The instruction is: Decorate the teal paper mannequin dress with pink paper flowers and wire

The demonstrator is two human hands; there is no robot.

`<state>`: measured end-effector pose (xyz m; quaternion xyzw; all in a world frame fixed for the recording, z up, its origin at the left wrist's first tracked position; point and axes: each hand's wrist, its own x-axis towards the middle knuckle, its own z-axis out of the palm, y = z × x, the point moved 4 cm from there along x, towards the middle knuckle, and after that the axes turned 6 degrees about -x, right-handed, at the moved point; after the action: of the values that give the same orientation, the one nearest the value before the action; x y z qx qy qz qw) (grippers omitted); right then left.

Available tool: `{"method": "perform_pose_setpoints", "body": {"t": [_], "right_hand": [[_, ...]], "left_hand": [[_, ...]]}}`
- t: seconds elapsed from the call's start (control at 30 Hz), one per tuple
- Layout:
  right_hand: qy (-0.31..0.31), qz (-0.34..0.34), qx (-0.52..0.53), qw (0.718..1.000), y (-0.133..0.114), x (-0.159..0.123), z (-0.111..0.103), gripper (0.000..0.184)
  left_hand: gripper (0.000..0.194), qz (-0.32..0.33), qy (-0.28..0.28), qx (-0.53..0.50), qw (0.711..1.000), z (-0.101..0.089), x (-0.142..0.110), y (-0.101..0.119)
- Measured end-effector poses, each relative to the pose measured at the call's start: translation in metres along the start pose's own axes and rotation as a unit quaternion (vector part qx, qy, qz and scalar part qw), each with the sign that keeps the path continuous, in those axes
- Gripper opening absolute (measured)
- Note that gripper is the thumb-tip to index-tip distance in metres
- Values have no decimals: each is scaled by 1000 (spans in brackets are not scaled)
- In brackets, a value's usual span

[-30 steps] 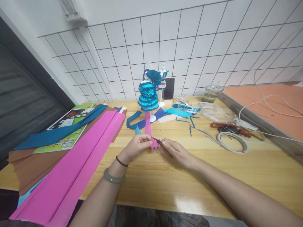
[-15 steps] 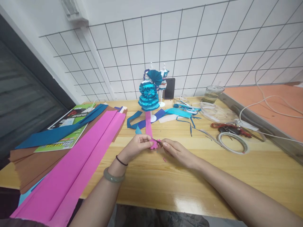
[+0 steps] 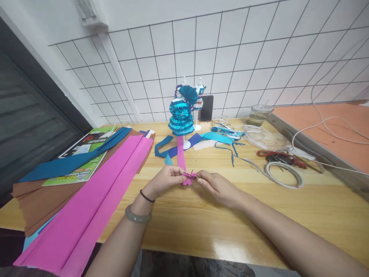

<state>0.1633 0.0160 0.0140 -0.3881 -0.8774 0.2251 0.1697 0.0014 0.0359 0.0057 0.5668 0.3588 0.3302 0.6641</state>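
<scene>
A pink crepe paper strip [image 3: 180, 154] runs toward me from under the dressed stand and ends in a frilled, petal-like bunch [image 3: 189, 178] between my hands. My left hand [image 3: 165, 181] pinches the left side of this bunch, fingers closed. My right hand [image 3: 217, 187] is pinched on a thin dark stick-like thing [image 3: 194, 178] at the bunch's right side; its exact kind is too small to tell. Beyond them a white miniature dress form [image 3: 186, 145] wears a teal pleated paper dress [image 3: 181, 115] with a fan-shaped piece [image 3: 188, 94].
Pink [image 3: 95, 200], brown and teal crepe sheets lie over a magazine [image 3: 76, 175] at left. Teal scraps [image 3: 220, 136], a second stand [image 3: 197, 127] and a phone [image 3: 206, 108] are behind. On the right are a tape roll [image 3: 284, 174], a lidded cup [image 3: 258, 115] and cables.
The frilled pink end is now gathered up around the dark thin thing, where it hung flatter before. Both hands have shifted only slightly.
</scene>
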Motion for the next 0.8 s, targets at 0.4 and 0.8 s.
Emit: {"method": "perform_pose_setpoints", "body": {"t": [0.4,0.8], "right_hand": [[-4,1,-53,999,2,-1,2,32],[-8,-4,-57,998,1,-2,1,32]], "left_hand": [[15,12,-21,6,1000,1,-1,3],[16,12,-28,7,999,2,-2,3]]}}
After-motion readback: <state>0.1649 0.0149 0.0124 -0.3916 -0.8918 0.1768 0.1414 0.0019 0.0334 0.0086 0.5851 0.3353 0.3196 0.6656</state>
